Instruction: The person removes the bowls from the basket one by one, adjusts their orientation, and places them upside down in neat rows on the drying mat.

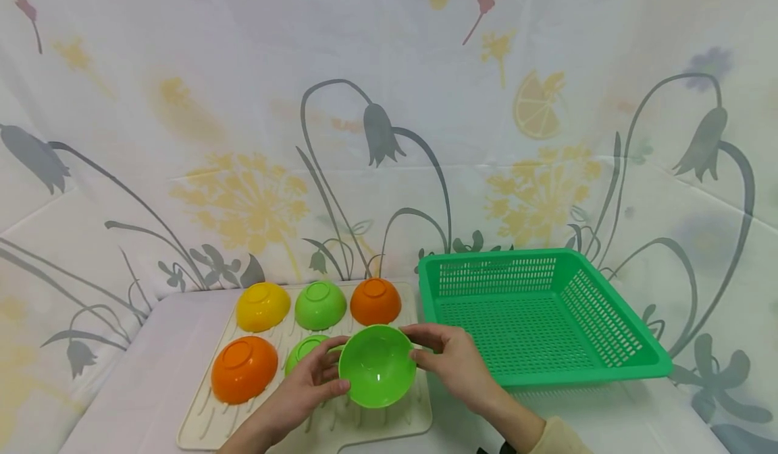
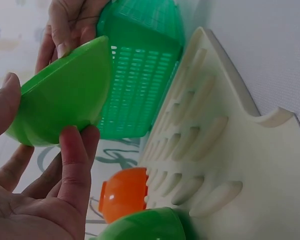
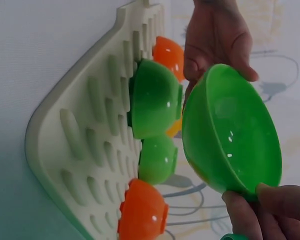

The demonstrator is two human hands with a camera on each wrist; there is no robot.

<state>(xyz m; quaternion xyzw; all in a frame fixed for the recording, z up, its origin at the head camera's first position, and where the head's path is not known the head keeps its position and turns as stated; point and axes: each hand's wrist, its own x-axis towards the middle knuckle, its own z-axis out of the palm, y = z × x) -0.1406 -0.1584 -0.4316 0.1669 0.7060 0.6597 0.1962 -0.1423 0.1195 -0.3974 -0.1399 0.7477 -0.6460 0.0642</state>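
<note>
Both hands hold a green bowl (image 1: 378, 369) in the air over the front right of a cream draining mat (image 1: 377, 423), its hollow side facing the head camera. My left hand (image 1: 298, 396) grips it at the left, thumb by the rim and fingers against the outer wall. On the opposite side my right hand (image 1: 457, 363) pinches the rim between thumb and fingers. Partly hidden behind the left hand, another green bowl (image 1: 298, 351) lies upside down on the mat. The right wrist view shows the held bowl (image 3: 197, 132) tilted, with its inside visible.
More upside-down bowls sit on the mat: yellow (image 1: 263, 307), green (image 1: 320, 305) and orange (image 1: 375, 302) along the back, and orange (image 1: 244, 370) at front left. A green plastic basket (image 1: 608, 373) stands right of the mat. A flower-printed cloth (image 1: 389, 103) hangs behind.
</note>
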